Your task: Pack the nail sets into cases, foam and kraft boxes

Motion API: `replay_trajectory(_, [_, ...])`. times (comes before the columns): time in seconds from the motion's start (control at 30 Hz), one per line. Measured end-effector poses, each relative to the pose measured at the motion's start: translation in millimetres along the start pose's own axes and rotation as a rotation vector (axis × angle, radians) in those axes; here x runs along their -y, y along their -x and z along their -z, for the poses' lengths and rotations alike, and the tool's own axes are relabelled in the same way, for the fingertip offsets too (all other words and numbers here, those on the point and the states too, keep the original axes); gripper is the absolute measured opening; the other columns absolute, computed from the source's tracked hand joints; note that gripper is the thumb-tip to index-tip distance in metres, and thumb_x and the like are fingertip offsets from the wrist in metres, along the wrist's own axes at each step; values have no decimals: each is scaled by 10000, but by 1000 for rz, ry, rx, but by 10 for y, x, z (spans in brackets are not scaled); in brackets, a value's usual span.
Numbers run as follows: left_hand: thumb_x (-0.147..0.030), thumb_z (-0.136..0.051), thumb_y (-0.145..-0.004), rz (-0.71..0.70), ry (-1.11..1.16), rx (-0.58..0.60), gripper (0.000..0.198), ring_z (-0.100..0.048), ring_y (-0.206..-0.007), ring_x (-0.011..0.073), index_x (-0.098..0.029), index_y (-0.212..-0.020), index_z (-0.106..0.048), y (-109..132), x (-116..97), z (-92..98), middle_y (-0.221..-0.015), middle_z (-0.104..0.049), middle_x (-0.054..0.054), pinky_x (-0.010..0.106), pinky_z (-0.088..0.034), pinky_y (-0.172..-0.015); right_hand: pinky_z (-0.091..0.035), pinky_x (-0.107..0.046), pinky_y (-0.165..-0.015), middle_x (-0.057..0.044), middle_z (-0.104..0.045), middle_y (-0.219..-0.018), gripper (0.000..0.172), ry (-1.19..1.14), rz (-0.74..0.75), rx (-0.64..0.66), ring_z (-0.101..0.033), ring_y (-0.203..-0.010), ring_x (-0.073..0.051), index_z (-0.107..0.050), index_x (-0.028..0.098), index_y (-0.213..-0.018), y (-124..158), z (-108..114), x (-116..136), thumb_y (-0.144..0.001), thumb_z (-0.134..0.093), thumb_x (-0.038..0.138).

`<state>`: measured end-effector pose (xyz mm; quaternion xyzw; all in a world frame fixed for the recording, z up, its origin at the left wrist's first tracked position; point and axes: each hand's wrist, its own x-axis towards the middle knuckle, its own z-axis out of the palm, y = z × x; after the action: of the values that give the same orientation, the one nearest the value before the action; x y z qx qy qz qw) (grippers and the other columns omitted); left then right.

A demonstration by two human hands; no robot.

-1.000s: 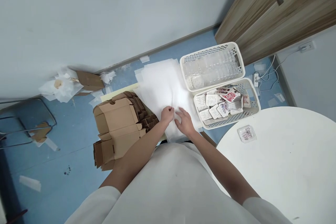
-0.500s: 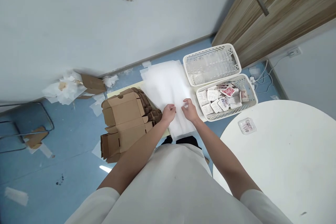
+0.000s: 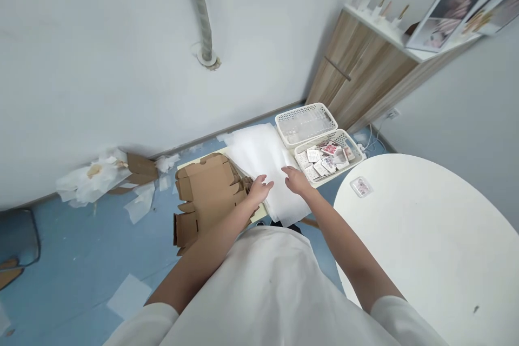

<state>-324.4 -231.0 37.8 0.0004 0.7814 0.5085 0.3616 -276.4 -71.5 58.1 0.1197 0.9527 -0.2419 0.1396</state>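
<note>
My left hand [image 3: 260,190] hovers over the near part of a stack of white packing sheets [image 3: 257,148], thumb and fingers apart. Across from it my right hand [image 3: 295,180] is over the right side of the sheets, fingers stretched out. Neither holds anything; whether the fingertips touch the top sheet I cannot tell. Left of the sheets, partly behind my left forearm, lies a pile of flattened cardboard boxes [image 3: 211,184]. To the right are a white basket of printed cards and small packs [image 3: 324,161] and, behind it, a basket of clear plastic cases [image 3: 306,124].
A round white table [image 3: 425,238] stands at right, bearing a small clear case [image 3: 360,187]. Behind the baskets is a wooden cabinet [image 3: 365,70] with framed pictures on top. Scrap paper and a torn cardboard box [image 3: 141,169] lie on the blue floor along the wall.
The view has tilted up, bringing the cabinet top into sight. My fingers have spread from a more curled pose, and both hands remain over the white sheets.
</note>
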Motion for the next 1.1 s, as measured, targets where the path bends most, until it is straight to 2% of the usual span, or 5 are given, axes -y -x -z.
replay_trajectory(0.23, [-410, -587, -719, -37, -82, 92, 611, -421, -1189, 237, -177, -1242, -372, 159, 192, -120, -1348, -372, 140, 308, -358, -928, -422, -323, -819, -72, -562, -1149, 447, 87, -4, -135, -544, -1004, -212, -495, 197, -1196, 571, 161, 77, -788, -354, 79])
replay_trajectory(0.47, [-468, -544, -723, 28, -290, 112, 771, -220, -1304, 256, -127, -1330, -212, 298, 353, -521, -1423, -189, 172, 318, -260, -1017, -405, -342, -917, -53, -458, -1285, 513, -27, -187, -355, -446, -1152, -193, -425, 206, -1263, 1427, 80, -122, -776, -343, 69])
replay_trajectory(0.6, [-510, -522, -724, 44, -324, 197, 848, -199, -1312, 255, -142, -1360, -99, 354, 360, -782, -1431, -175, 164, 316, -291, -999, -426, -355, -901, -57, -477, -1263, 490, -133, -322, -511, -509, -1074, -184, -438, 217, -1252, 1888, -32, -278, -780, -361, 110])
replay_trajectory(0.83, [-432, -616, -679, 50, -303, 480, 968, -341, -1246, 271, -149, -1378, -10, 474, 402, -1269, -1404, -238, 203, 351, -366, -931, -467, -369, -810, -58, -464, -1280, 457, -349, -523, -684, -591, -687, -121, -454, 263, -1229, 2584, -246, -491, -783, -405, 178])
replay_trajectory(1.1, [-375, -610, -712, -13, -377, 784, 918, -436, -1173, 237, -210, -1384, -6, 890, 440, -1930, -1395, -282, 165, 318, -409, -882, -462, -366, -788, -74, -493, -1243, 448, -601, -660, -988, -568, -753, -136, -468, 231, -1207, 3132, -445, -882, -761, -432, 251])
